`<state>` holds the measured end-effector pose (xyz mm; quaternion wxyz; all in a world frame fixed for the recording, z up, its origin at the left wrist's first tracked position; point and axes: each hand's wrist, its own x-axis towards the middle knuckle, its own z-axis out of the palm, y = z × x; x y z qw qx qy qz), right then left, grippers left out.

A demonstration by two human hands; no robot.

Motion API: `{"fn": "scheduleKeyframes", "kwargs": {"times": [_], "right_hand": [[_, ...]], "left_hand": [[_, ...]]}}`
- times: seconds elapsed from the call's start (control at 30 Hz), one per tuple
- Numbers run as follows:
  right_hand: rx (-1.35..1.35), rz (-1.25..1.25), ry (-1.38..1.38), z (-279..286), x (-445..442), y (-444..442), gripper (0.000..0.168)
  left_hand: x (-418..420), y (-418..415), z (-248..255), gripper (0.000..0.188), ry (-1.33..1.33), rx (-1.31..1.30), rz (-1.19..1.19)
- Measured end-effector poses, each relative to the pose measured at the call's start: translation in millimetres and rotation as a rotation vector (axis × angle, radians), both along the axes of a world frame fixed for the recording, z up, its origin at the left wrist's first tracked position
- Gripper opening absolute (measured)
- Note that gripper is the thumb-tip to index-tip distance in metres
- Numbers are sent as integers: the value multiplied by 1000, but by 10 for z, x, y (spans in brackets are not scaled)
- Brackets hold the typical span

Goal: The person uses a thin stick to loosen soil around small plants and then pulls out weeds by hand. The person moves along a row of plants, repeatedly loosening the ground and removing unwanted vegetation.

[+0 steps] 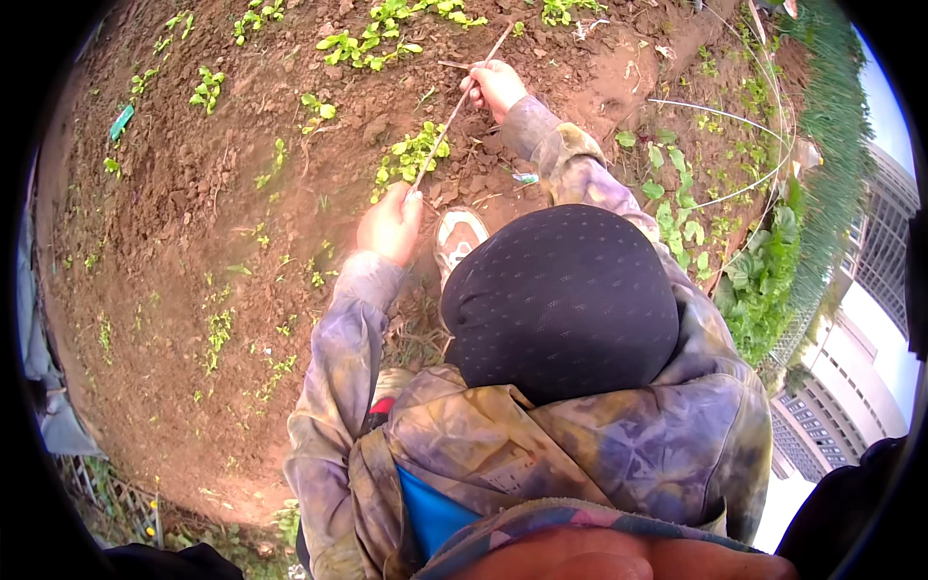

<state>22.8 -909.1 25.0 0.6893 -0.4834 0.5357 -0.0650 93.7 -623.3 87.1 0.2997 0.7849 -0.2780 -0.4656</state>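
Note:
A thin, dry wooden stick [455, 116] slants over the soil between my two hands. My left hand [391, 225] grips its near end, just in front of my shoe [460, 235]. Farther out, my right hand [497, 88] is closed around the stick's upper part, with the far tip poking out beyond the fingers. A short twig-like piece [454, 64] juts to the left from the right hand; whether it branches off the stick cannot be made out. Beneath the stick, near my left hand, grows a clump of light-green leafy seedlings [413, 151].
Brown tilled soil [167, 188] carries scattered seedlings, with a larger clump [370, 36] at the top. A green scrap [122, 122] lies at left. Bent thin white rods [725, 114] arch at right near broad-leaved plants [761, 275]. My dark-clad knee [562, 304] rises in front.

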Motion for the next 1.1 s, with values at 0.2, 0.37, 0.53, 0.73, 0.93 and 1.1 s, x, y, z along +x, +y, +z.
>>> {"fn": "scheduleKeyframes", "kwargs": {"times": [0.2, 0.37, 0.53, 0.73, 0.93, 1.1], "right_hand": [[32, 1, -14, -41, -29, 544, 14], [91, 31, -39, 79, -93, 1040, 14], [136, 125, -2, 274, -273, 1316, 13], [169, 37, -7, 363, -472, 1218, 13], [285, 161, 22, 655, -736, 1071, 41], [-674, -4, 19, -120, -608, 255, 18]], "left_hand": [[24, 483, 167, 27, -22, 48, 17], [-116, 994, 246, 24, -48, 46, 35], [-314, 1418, 237, 24, 41, 25, 103], [-281, 1331, 127, 20, 359, -1, 151], [-162, 1771, 463, 16, 333, -40, 160], [-30, 1982, 886, 18, 354, 12, 305]]}}
